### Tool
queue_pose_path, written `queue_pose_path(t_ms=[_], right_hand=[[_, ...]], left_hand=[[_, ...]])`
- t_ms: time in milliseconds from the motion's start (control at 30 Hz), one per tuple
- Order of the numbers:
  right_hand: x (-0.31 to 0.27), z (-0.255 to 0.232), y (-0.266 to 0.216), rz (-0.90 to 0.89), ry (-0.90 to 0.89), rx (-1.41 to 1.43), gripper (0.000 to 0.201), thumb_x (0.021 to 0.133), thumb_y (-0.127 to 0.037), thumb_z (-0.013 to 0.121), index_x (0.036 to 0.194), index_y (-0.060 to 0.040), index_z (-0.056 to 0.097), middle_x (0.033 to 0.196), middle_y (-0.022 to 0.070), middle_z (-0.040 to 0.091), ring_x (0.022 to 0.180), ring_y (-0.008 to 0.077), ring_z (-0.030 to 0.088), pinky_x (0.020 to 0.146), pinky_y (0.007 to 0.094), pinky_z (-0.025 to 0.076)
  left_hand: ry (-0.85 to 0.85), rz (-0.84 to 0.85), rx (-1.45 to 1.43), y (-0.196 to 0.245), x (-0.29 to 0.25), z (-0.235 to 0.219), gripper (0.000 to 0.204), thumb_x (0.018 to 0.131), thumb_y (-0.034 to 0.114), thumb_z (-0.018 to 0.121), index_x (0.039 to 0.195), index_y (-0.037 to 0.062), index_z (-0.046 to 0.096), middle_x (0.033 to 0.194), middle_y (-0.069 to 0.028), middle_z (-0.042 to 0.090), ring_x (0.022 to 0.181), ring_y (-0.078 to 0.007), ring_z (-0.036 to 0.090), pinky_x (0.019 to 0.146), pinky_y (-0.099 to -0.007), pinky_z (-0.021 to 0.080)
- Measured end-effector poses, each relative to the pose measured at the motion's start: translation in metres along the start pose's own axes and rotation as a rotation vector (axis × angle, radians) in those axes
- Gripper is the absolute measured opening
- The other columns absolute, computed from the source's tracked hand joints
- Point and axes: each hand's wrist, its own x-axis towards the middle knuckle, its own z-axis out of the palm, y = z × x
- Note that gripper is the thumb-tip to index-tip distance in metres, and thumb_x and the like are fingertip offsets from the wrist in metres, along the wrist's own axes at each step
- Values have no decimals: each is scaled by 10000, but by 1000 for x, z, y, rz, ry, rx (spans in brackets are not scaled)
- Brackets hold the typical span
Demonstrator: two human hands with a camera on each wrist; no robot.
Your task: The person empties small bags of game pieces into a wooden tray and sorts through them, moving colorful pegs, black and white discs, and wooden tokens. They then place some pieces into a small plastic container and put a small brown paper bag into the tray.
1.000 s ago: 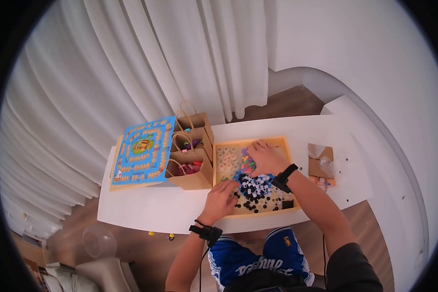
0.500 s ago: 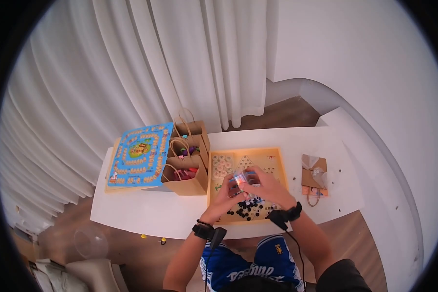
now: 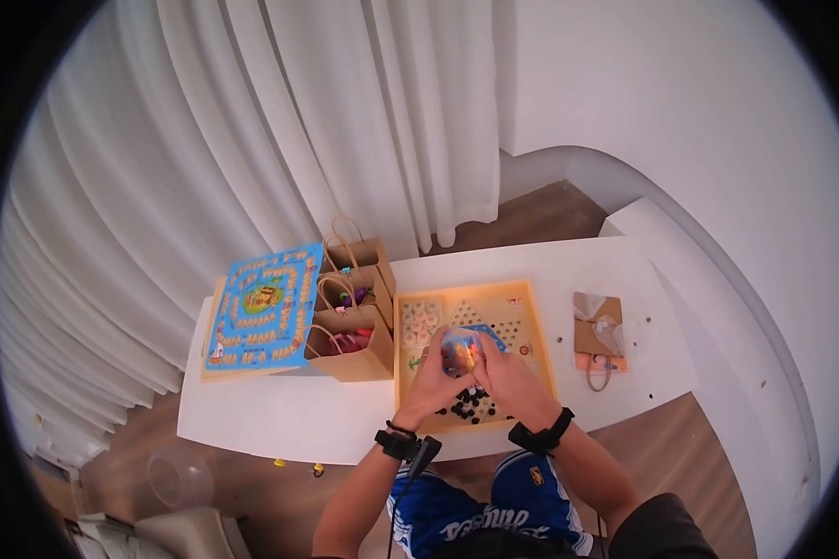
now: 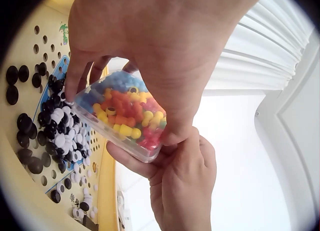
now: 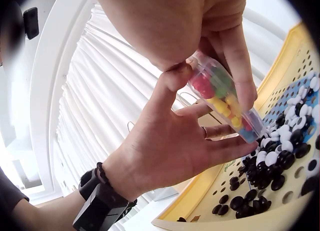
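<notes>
A clear plastic box point(image 4: 125, 110) full of red, yellow, orange, blue and green pawns is held up over a wooden game tray point(image 3: 543, 354). My left hand point(image 3: 429, 384) grips it from the left, with fingers along one side and thumb on the other. From the right, my right hand point(image 3: 515, 384) holds the opposite end between thumb and fingers. In the right wrist view the box stands tilted. Beneath the hands, black and white round pieces point(image 4: 62, 133) lie heaped and scattered on the tray's blue and holed board.
Brown paper bags point(image 3: 368, 359) stand left of the tray, with a blue game board point(image 3: 266, 303) beside them. A flat brown bag point(image 3: 595, 337) with clear plastic lies at the right of the white table point(image 3: 280, 415). Small dark pieces are scattered near it.
One second ago both hands were down at the tray, the right over coloured pieces. The box of pawns has since been raised between both hands, turning slightly in the last half second.
</notes>
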Motion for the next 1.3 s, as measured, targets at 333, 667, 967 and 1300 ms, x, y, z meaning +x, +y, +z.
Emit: queue_pose_path(t_ms=[333, 667, 967, 1300], right_hand=[[5, 9, 32, -100, 27, 145, 471, 1070, -200, 521, 1471, 17, 403, 824, 311, 676, 735, 496, 682, 659, 542, 535], [9, -3, 76, -34, 47, 345, 354, 1046, -144, 554, 1372, -5, 551, 897, 265, 716, 803, 424, 711, 745, 471, 554], [7, 2, 100, 94, 212, 363, 288, 972, -61, 641, 1247, 4, 588, 937, 241, 744, 867, 351, 759, 757, 396, 590], [3, -3, 99, 37, 420, 259, 226, 961, -28, 619, 1183, -29, 576, 933, 252, 717, 844, 410, 729, 717, 444, 568]], left_hand=[[50, 3, 290, 4, 7, 2, 1136, 769, 346, 896, 1630, -15, 248, 1256, -205, 613, 1027, -257, 666, 932, -376, 557], [-23, 67, 256, 16, 13, -12, 1185, 713, 280, 910, 1652, 46, 226, 1483, -287, 428, 1392, -394, 469, 1140, -435, 445], [-125, 267, 326, 36, 12, -13, 1165, 692, 128, 886, 1655, 113, 231, 1570, -247, 357, 1471, -430, 355, 1224, -464, 340], [-221, 394, 397, 46, 6, -33, 1012, 739, -123, 753, 1605, 128, 293, 1650, -212, 335, 1556, -408, 294, 1278, -452, 273]])
